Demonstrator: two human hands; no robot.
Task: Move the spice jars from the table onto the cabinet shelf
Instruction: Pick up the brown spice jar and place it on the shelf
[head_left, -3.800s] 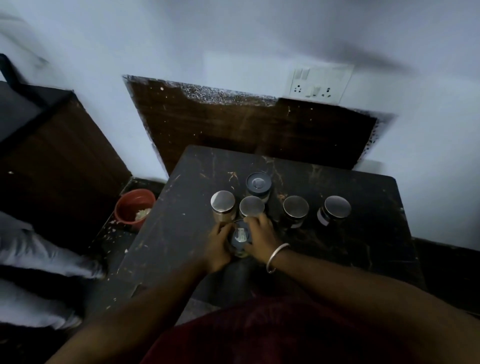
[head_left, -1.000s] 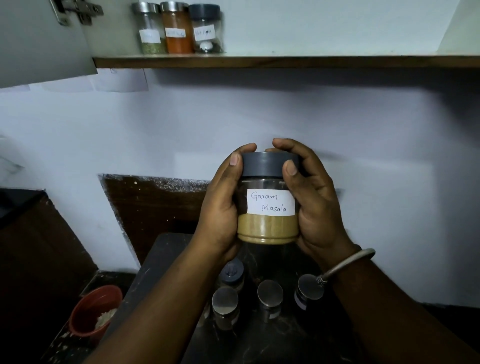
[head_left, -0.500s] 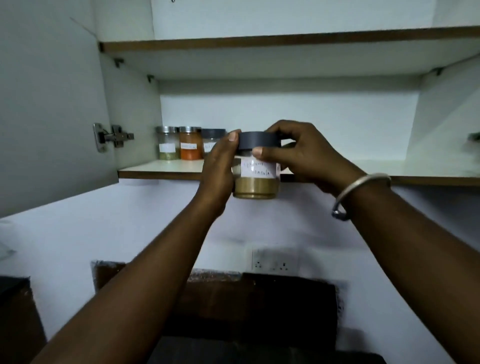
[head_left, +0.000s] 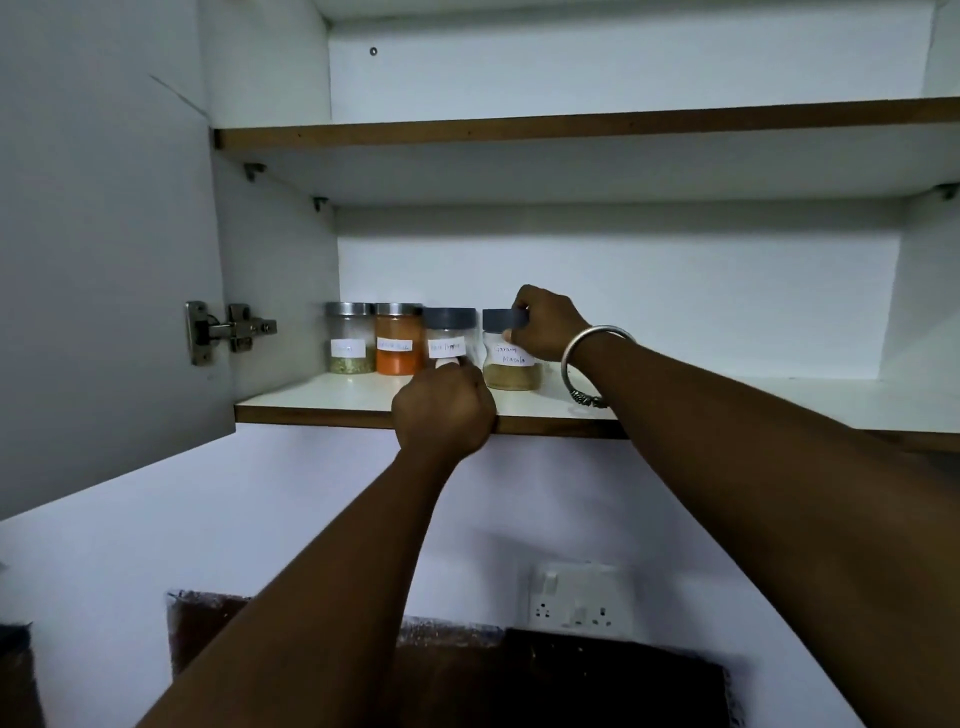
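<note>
The Garam Masala jar (head_left: 511, 370), clear with a dark grey lid and tan powder, stands on the white cabinet shelf (head_left: 322, 402). My right hand (head_left: 548, 325) grips its lid and right side. To its left stand three labelled jars in a row: one with green herbs (head_left: 350, 338), one with orange powder (head_left: 397, 340) and a grey-lidded pepper jar (head_left: 449, 332). My left hand (head_left: 444, 413) is curled shut at the shelf's front edge, holding nothing, its thumb tip near the pepper jar's base. The table and its jars are out of view.
The cabinet door (head_left: 104, 260) stands open at the left on a metal hinge (head_left: 228, 330). An upper shelf (head_left: 571, 124) runs above. The lower shelf stretches bare to the right of the jars. A wall socket (head_left: 574, 597) and a dark board (head_left: 571, 675) are below.
The Garam Masala jar went from mid-air in both hands to standing on the shelf beside the pepper jar. My left hand came off it and dropped to the shelf edge.
</note>
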